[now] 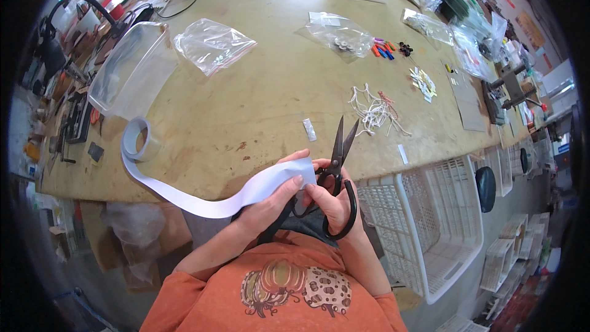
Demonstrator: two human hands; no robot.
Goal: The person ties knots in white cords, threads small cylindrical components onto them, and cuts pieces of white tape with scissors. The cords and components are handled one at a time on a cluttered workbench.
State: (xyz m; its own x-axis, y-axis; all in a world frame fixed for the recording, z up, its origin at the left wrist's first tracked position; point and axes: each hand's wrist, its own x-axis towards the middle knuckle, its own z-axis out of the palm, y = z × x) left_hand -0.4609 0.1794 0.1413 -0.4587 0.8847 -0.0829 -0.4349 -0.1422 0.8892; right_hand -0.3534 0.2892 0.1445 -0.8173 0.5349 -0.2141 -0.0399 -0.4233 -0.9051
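Note:
A pale lavender-white ribbon [206,208] runs from its roll [145,138], which rests on the table at the left, in a loose curve up to my hands. My left hand [267,206] is closed on the ribbon near its free end, the thumb lying on top. Black-handled scissors [337,163] sit in my right hand [332,204], their blades a little apart and pointing away from me. The right thumb and fingers also touch the end of the ribbon. A small whitish strip [309,130] lies on the table just beyond my hands.
White cords [372,109], label-like slips [423,83] and colored pieces [384,48] lie to the right. Plastic bags [214,46] and a clear bin [132,71] stand farther back on the left. A white crate [424,230] stands below the table's edge at my right.

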